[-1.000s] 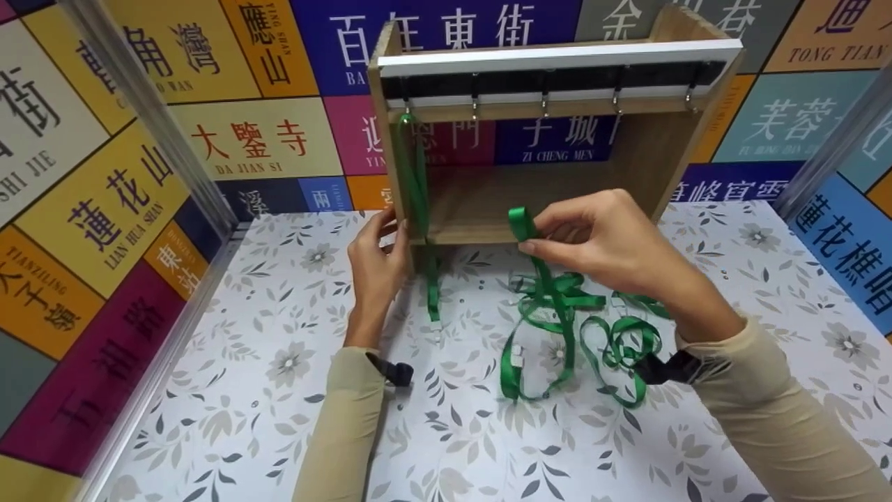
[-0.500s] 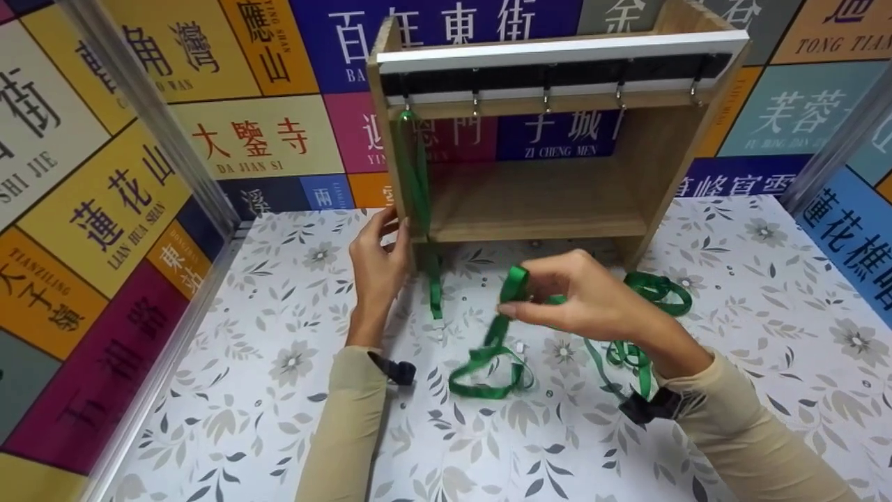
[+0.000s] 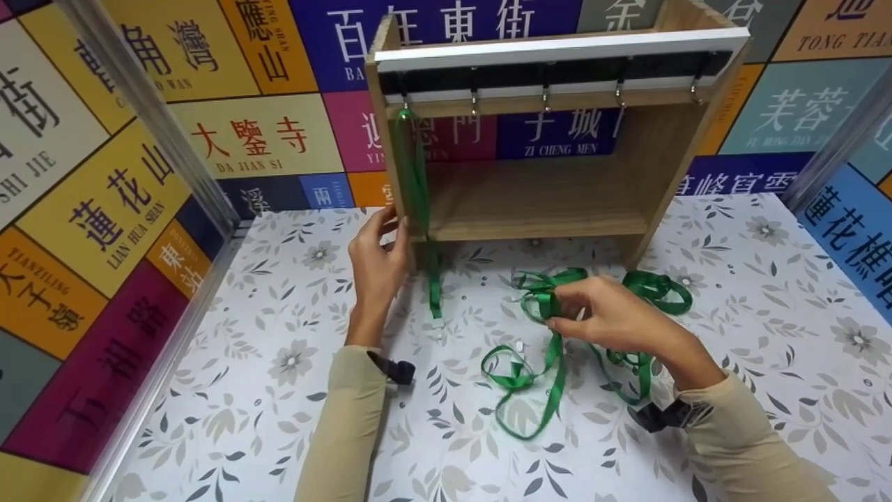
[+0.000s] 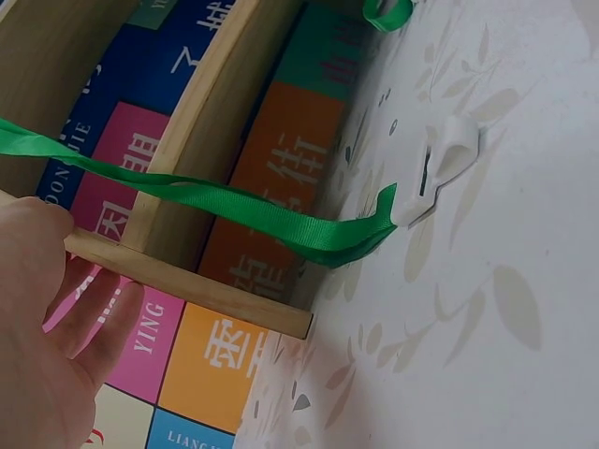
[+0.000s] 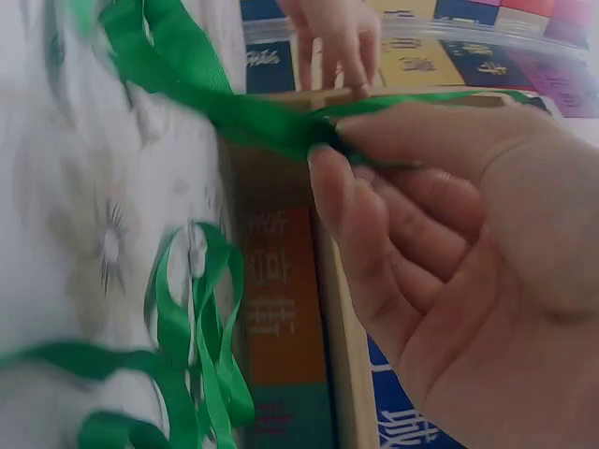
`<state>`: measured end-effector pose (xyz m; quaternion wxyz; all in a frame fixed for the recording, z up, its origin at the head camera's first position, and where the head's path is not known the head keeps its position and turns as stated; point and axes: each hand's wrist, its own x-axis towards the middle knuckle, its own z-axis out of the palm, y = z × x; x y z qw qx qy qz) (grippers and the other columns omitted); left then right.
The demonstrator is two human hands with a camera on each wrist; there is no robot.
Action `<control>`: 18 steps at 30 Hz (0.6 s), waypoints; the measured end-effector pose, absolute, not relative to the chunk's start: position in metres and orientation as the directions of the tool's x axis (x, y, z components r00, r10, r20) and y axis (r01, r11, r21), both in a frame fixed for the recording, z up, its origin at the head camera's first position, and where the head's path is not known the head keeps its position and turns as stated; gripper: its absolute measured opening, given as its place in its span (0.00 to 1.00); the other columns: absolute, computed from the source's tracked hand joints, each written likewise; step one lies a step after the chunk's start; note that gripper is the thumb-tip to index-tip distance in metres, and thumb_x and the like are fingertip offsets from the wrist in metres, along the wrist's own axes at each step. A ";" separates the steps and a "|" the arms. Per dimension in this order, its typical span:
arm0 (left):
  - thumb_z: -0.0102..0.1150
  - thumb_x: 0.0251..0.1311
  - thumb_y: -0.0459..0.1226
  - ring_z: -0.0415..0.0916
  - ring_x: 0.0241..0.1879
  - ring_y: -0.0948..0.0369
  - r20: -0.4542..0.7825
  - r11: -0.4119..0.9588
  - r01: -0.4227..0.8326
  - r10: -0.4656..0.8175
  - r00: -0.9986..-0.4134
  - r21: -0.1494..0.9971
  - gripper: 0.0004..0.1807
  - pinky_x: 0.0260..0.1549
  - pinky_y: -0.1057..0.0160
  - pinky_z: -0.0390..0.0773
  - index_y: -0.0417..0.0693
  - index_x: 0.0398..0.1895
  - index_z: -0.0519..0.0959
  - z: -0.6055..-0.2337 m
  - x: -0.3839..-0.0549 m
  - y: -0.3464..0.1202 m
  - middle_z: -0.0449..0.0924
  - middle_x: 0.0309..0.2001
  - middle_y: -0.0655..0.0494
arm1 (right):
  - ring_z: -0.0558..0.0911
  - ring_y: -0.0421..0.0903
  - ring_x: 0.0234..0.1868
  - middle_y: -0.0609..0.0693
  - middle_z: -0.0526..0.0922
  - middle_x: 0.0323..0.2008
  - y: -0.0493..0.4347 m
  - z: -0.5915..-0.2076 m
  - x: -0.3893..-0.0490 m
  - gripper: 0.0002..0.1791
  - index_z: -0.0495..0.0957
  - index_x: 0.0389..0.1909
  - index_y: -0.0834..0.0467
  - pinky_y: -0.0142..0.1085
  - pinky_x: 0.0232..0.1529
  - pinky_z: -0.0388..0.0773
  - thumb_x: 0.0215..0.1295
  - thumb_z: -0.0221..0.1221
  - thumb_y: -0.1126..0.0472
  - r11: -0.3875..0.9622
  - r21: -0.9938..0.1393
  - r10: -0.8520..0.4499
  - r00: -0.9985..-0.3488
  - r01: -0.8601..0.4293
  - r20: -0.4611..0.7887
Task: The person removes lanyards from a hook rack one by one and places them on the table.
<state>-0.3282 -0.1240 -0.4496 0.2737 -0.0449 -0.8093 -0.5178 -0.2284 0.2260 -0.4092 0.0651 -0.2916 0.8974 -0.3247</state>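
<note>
A wooden rack (image 3: 536, 233) carries a row of metal hooks below a black strip. From its leftmost hook hangs a green lanyard (image 3: 421, 181), whose white plastic clip (image 4: 435, 173) reaches the table in the left wrist view. My left hand (image 3: 380, 261) holds the edge of the rack's left side board, thumb on one face and fingers on the other. Between thumb and forefinger my right hand (image 3: 617, 314) pinches another green lanyard (image 3: 554, 390) by its ribbon, just above the table in front of the rack. The rest of that ribbon trails in loops on the table.
More green lanyards lie loosely coiled around the right hand: one lanyard (image 3: 658, 293) by the rack's right foot, more ribbon (image 3: 550, 279) behind the fingers, some partly hidden under the wrist. Sign-printed walls (image 3: 258, 136) enclose the flower-patterned table (image 3: 244, 418).
My right hand has come down from in front of the rack's shelf with the pinched lanyard, first leftward, then back right. The ribbon's loops have shifted on the table. My left hand stays put.
</note>
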 end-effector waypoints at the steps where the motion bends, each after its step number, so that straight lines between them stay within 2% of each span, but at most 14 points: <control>1: 0.64 0.78 0.47 0.89 0.57 0.57 0.489 0.455 0.358 -0.210 -0.846 0.815 0.22 0.53 0.54 0.92 0.53 0.70 0.82 -0.450 -0.328 -0.124 0.87 0.64 0.53 | 0.85 0.39 0.33 0.41 0.88 0.30 0.226 -0.410 -0.228 0.15 0.75 0.27 0.49 0.34 0.34 0.78 0.71 0.71 0.60 0.637 -0.601 -0.554 -0.829 -0.483 0.079; 3: 0.64 0.77 0.47 0.89 0.57 0.57 0.492 0.451 0.363 -0.209 -0.845 0.815 0.22 0.53 0.53 0.92 0.53 0.69 0.82 -0.450 -0.328 -0.123 0.88 0.63 0.53 | 0.87 0.39 0.35 0.42 0.90 0.32 0.225 -0.412 -0.228 0.12 0.79 0.28 0.49 0.35 0.35 0.80 0.70 0.71 0.62 0.653 -0.574 -0.546 -0.832 -0.495 0.097; 5: 0.65 0.77 0.47 0.89 0.57 0.56 0.496 0.448 0.369 -0.207 -0.843 0.815 0.22 0.52 0.53 0.92 0.52 0.69 0.82 -0.450 -0.328 -0.123 0.88 0.63 0.53 | 0.89 0.42 0.38 0.44 0.92 0.35 0.220 -0.413 -0.227 0.06 0.85 0.34 0.50 0.37 0.38 0.85 0.69 0.70 0.65 0.645 -0.568 -0.548 -0.827 -0.511 0.121; 6: 0.65 0.77 0.47 0.89 0.57 0.56 0.498 0.445 0.373 -0.206 -0.842 0.814 0.22 0.52 0.53 0.92 0.52 0.69 0.83 -0.450 -0.329 -0.124 0.88 0.63 0.53 | 0.91 0.44 0.40 0.46 0.93 0.38 0.217 -0.414 -0.226 0.06 0.88 0.38 0.51 0.40 0.41 0.88 0.68 0.69 0.68 0.634 -0.572 -0.553 -0.822 -0.521 0.136; 9: 0.65 0.77 0.47 0.89 0.57 0.55 0.505 0.440 0.382 -0.205 -0.838 0.813 0.21 0.52 0.54 0.92 0.52 0.68 0.83 -0.449 -0.329 -0.124 0.88 0.63 0.52 | 0.92 0.47 0.47 0.48 0.93 0.44 0.207 -0.418 -0.222 0.15 0.90 0.45 0.54 0.46 0.48 0.91 0.65 0.66 0.74 0.598 -0.571 -0.570 -0.799 -0.563 0.191; 14: 0.65 0.77 0.47 0.89 0.56 0.57 0.506 0.446 0.380 -0.207 -0.837 0.811 0.21 0.52 0.55 0.92 0.52 0.68 0.83 -0.450 -0.329 -0.125 0.88 0.63 0.53 | 0.89 0.45 0.47 0.47 0.91 0.44 0.189 -0.427 -0.214 0.21 0.89 0.44 0.55 0.44 0.49 0.90 0.58 0.62 0.80 0.568 -0.493 -0.614 -0.738 -0.659 0.279; 18: 0.65 0.77 0.46 0.90 0.55 0.57 0.528 0.475 0.386 -0.208 -0.824 0.791 0.21 0.50 0.56 0.92 0.50 0.67 0.84 -0.452 -0.330 -0.124 0.89 0.61 0.52 | 0.89 0.46 0.49 0.47 0.91 0.46 0.182 -0.436 -0.209 0.21 0.89 0.44 0.55 0.44 0.51 0.90 0.56 0.63 0.79 0.564 -0.450 -0.668 -0.703 -0.692 0.245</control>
